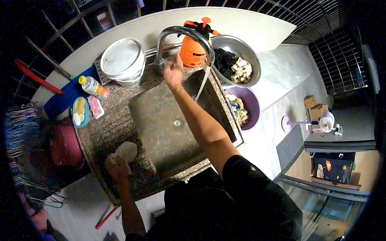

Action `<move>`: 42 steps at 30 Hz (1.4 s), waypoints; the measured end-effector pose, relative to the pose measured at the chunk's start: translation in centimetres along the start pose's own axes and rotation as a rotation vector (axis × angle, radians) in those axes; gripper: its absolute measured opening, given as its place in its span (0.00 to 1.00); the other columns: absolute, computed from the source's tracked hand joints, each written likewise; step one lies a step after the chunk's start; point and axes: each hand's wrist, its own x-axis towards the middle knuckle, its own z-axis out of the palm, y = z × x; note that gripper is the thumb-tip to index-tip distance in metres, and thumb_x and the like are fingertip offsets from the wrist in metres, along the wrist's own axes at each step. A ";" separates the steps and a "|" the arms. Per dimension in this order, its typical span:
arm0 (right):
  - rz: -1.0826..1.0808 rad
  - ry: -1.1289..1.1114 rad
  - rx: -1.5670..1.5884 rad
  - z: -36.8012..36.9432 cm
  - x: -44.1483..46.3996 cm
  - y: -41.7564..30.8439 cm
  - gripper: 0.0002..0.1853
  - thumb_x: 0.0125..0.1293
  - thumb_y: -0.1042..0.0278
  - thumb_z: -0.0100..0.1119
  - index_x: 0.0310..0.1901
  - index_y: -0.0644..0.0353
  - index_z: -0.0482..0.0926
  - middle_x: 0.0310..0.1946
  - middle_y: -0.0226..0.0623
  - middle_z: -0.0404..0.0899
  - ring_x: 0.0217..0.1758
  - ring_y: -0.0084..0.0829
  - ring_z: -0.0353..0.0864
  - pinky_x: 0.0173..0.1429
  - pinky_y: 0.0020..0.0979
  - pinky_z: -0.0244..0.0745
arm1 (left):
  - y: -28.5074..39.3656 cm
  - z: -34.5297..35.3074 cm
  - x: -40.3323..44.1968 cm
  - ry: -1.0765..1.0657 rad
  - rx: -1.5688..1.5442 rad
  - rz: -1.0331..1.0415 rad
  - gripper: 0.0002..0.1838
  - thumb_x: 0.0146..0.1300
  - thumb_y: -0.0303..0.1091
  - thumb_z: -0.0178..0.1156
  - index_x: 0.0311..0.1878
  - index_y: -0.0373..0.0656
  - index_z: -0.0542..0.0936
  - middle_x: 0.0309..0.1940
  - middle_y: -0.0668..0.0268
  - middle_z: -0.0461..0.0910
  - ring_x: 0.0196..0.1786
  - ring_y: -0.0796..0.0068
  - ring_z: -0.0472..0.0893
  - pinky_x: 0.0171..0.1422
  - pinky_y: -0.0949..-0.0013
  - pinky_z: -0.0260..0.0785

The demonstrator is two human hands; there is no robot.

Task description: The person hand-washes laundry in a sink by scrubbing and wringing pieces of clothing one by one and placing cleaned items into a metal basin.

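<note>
while held w/ l fingers point(111, 165), pale wad point(128, 151) juts beyond.

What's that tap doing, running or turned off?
Running: a stream of water falls from the tap into the sink. The right hand is near the tap's base; whether it touches, I cannot tell.

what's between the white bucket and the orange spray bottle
In the head view, the chrome faucet stands between them, with the right hand close beside it.
</note>
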 end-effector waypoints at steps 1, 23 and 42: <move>-0.027 -0.003 -0.009 0.1 -0.2 -0.1 0.34 0.65 0.67 0.59 0.71 0.69 0.62 0.66 0.59 0.69 0.71 0.54 0.68 0.76 0.44 0.61 | 0.0 0.1 0.0 -0.001 0.001 -0.001 0.28 0.61 0.40 0.65 0.61 0.34 0.75 0.55 0.46 0.77 0.59 0.42 0.75 0.65 0.46 0.67; 0.000 -0.294 -0.020 -8.7 -11.8 2.2 0.33 0.71 0.66 0.57 0.74 0.66 0.58 0.71 0.56 0.65 0.68 0.50 0.71 0.74 0.43 0.65 | -3.0 -0.8 0.7 -0.373 -0.112 0.022 0.46 0.44 0.44 0.78 0.66 0.39 0.69 0.61 0.45 0.72 0.62 0.42 0.74 0.66 0.48 0.70; 0.393 -0.551 0.471 -12.5 -20.4 -10.2 0.22 0.51 0.80 0.67 0.49 0.52 0.74 0.37 0.24 0.74 0.41 0.19 0.75 0.44 0.27 0.76 | 16.7 5.6 -0.8 -0.840 -1.308 -0.192 0.50 0.46 0.21 0.78 0.73 0.44 0.62 0.63 0.61 0.73 0.65 0.65 0.76 0.69 0.62 0.72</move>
